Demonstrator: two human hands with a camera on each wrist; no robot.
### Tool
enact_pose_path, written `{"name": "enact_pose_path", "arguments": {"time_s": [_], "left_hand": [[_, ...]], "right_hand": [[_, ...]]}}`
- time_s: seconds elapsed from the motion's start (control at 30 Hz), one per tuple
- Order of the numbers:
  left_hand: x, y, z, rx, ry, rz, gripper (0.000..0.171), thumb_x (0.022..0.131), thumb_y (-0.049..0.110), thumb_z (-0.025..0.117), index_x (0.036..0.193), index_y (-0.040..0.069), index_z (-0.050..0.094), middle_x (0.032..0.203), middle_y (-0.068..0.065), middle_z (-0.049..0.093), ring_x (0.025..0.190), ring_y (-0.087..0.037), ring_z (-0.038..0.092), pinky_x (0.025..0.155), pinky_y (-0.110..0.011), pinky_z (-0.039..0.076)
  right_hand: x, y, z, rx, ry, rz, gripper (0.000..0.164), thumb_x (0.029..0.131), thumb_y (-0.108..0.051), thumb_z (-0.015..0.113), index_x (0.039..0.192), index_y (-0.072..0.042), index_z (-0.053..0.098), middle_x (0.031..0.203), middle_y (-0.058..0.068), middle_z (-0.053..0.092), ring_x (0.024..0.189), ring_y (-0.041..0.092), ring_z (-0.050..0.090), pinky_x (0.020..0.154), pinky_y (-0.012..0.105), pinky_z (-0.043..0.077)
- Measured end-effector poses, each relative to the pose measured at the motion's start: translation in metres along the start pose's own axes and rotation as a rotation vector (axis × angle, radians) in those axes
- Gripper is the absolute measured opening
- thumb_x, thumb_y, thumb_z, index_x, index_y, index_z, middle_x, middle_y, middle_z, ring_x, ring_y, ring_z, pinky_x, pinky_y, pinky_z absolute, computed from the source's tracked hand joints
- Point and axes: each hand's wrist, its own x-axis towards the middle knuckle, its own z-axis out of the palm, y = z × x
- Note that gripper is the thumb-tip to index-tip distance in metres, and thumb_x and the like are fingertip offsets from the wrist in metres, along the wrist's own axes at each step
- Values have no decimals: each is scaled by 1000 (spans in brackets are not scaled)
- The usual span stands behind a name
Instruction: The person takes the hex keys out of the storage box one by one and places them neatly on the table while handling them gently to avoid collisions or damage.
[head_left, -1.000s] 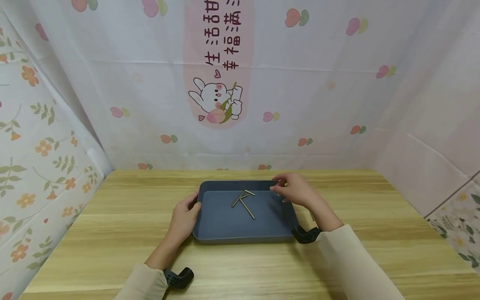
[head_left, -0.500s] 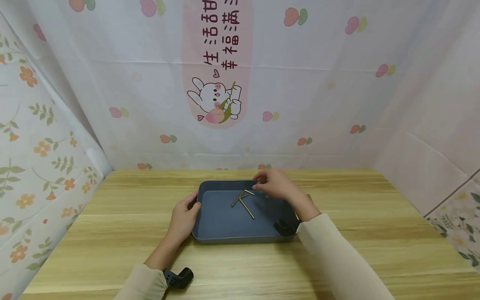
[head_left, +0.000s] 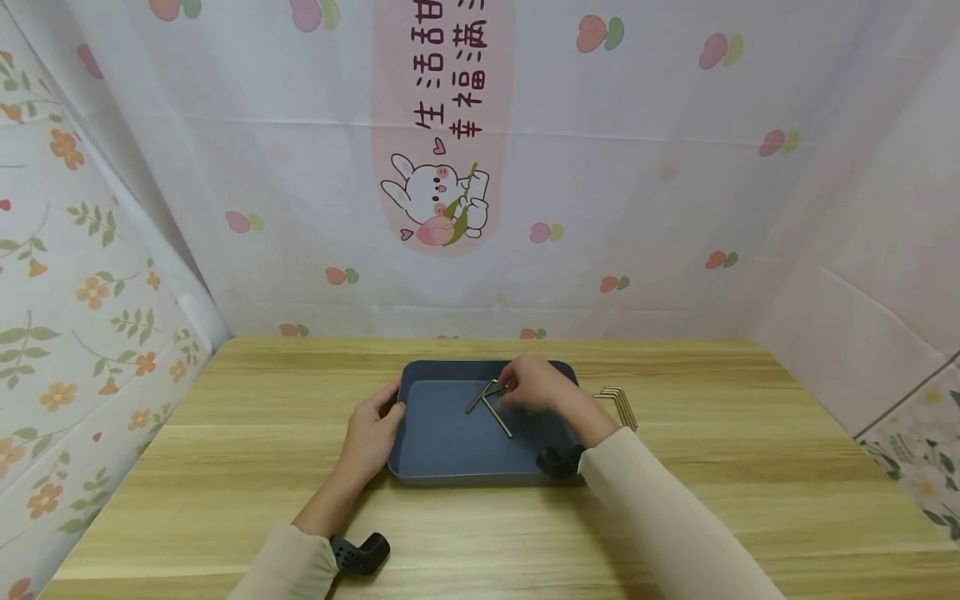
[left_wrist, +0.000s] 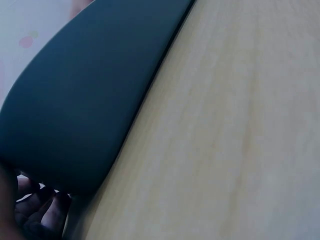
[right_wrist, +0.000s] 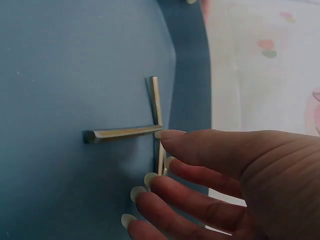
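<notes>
A dark blue-grey tray (head_left: pixel 450 454) lies on the table. My left hand (head_left: pixel 371 437) grips its left wall, thumb at the rim; in the left wrist view the fingers (left_wrist: pixel 55 212) curl by the tray's outer side. Two brass-coloured L-shaped hex keys lie crossed inside, one hex key (head_left: pixel 498 418) pointing forward, the other hex key (head_left: pixel 476 402) slanting left. My right hand (head_left: pixel 536 387) is over them. In the right wrist view its thumb tip is at the bend of a hex key (right_wrist: pixel 125 132), with the fingers spread apart and not closed round it.
Several more hex keys (head_left: pixel 624 408) lie side by side on the wooden table (head_left: pixel 750 467), just right of the tray, partly hidden by my right arm. A patterned cloth curtain (head_left: pixel 637 208) hangs behind the table.
My right hand has moved left and down, from the tray's far right corner to the hex keys inside. The hex keys right of the tray have come into view. My left hand stays on the tray.
</notes>
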Motion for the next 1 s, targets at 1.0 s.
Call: {"name": "enact_pose_path", "arguments": {"time_s": [1.0], "left_hand": [[0,1,0,9,6,0,50,103,11,48,151,-1,43,156,-17,46,147,-30,41,118,-49,38]], "right_hand": [[7,-31,15,-68,-35,116,27,87,2,70,111,-8,76,80,2,68,66,14,57,59,27,44]]}}
